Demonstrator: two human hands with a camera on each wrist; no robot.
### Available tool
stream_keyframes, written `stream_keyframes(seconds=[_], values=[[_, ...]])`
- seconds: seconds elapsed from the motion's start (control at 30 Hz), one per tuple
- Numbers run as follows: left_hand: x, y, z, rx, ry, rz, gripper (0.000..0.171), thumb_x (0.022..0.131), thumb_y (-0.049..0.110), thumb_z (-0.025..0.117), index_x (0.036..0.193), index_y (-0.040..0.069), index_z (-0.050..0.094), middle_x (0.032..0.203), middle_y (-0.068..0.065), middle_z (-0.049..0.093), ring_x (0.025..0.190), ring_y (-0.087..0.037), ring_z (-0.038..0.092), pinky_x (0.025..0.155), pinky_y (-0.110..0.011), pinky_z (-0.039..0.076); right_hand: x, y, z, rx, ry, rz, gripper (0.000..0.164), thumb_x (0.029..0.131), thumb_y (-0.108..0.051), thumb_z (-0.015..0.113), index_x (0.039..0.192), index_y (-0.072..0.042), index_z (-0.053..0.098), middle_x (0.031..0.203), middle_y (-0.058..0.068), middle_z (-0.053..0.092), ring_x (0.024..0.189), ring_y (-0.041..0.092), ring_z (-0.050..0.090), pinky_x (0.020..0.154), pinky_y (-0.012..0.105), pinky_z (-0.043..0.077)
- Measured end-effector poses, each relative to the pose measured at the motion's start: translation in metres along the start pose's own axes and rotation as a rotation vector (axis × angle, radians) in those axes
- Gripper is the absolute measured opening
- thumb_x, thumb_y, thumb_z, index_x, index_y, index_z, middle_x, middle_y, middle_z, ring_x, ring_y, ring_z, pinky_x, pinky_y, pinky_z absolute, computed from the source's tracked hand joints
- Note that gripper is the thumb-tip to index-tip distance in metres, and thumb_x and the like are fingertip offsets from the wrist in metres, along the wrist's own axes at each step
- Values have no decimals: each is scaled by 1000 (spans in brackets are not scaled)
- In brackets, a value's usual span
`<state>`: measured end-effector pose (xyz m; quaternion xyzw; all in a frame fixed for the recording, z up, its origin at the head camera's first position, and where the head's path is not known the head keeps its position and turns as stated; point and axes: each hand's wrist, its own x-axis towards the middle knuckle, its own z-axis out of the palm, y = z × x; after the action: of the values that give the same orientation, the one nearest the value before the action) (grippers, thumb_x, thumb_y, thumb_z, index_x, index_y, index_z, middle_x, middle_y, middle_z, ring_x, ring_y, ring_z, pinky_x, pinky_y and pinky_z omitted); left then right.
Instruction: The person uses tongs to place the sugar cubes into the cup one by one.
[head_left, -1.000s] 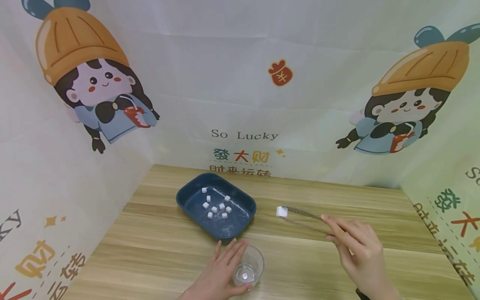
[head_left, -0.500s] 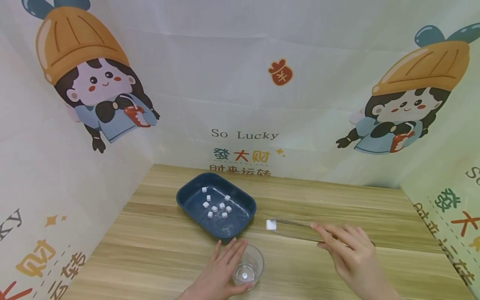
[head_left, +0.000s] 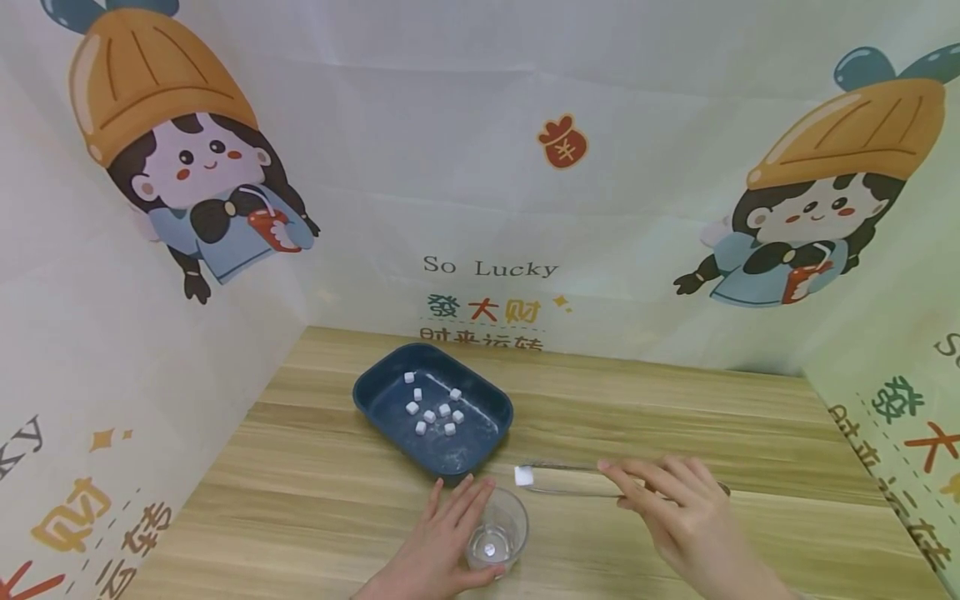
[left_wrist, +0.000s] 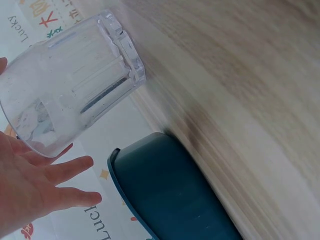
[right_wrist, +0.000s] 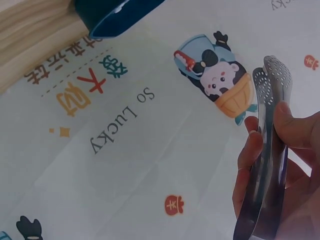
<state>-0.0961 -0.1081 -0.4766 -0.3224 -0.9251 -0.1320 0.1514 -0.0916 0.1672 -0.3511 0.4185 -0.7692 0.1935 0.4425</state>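
Note:
In the head view, my left hand steadies a clear cup, with its thumb on the near side and fingers by the far rim. The left wrist view shows that cup between the thumb and fingers, two fingers stretched out past it. My right hand grips metal tongs, whose tips hold a white cube just above and right of the cup. In the right wrist view, the tongs show perforated ends; the cube is not visible there.
A dark blue tray with several white cubes stands behind the cup on the wood-grain table. Printed cloth walls enclose the back and sides.
My right hand has moved left and nearer with the tongs, carrying the white cube from right of the tray toward the cup. The left hand and cup have stayed in place.

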Motion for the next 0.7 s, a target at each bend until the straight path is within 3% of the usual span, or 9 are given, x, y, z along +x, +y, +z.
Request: stream_keyframes(seconds=[0.7], values=[[1, 0, -2, -7, -34, -6, 88, 76, 64, 51, 137, 4, 30, 141, -8, 38, 128, -31, 36, 100, -58, 29, -24, -6, 21, -29, -165, -84, 40, 96, -30, 34, 98, -12, 69, 85, -6, 67, 62, 6, 47, 61, 18, 34]])
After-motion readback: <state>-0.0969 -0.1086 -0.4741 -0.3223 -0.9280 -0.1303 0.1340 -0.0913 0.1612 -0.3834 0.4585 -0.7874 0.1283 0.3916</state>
